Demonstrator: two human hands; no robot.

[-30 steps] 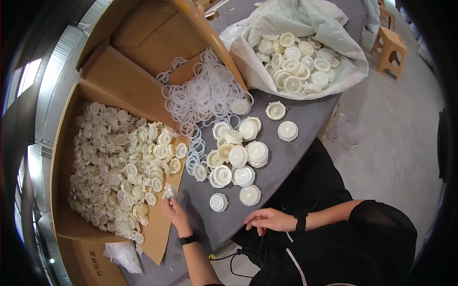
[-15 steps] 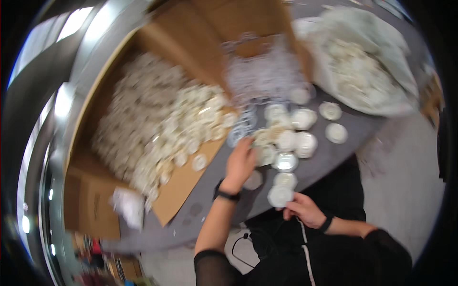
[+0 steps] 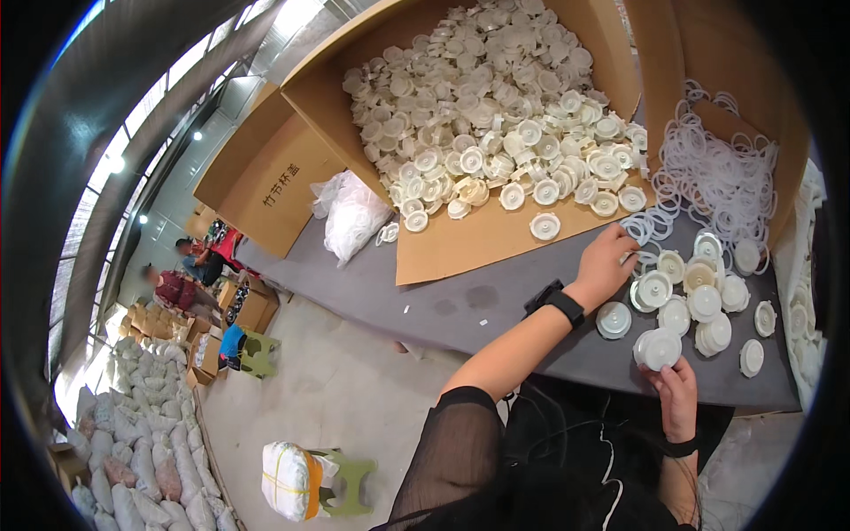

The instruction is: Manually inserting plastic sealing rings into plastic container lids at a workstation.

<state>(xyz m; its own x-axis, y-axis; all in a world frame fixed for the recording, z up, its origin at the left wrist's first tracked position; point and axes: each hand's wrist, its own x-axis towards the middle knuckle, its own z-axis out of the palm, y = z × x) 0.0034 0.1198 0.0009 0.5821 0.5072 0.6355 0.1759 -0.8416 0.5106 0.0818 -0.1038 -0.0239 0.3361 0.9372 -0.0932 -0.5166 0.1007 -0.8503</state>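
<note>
Fingers of the left hand [image 3: 608, 265] curl at the translucent rings [image 3: 657, 223] just beyond them, whether gripping any I cannot tell, while rightward, near the front edge of the counter [image 3: 505, 288], the right hand [image 3: 678, 398] pinches a round white lid [image 3: 660, 349].

Own body, seen from above: left hand [image 3: 607, 265] and right hand [image 3: 676, 403] both bare. On my left wrist, a black wristwatch [image 3: 544, 297] with a blocky case and a smooth dark strap [image 3: 565, 306]. On my right wrist, a plain black band [image 3: 680, 448]. Left sleeve [image 3: 460, 447] black, sheer, see-through, its darker hem at about the elbow. Top [image 3: 540, 504] black too; a thin white cord [image 3: 611, 485] runs down its front.
</note>
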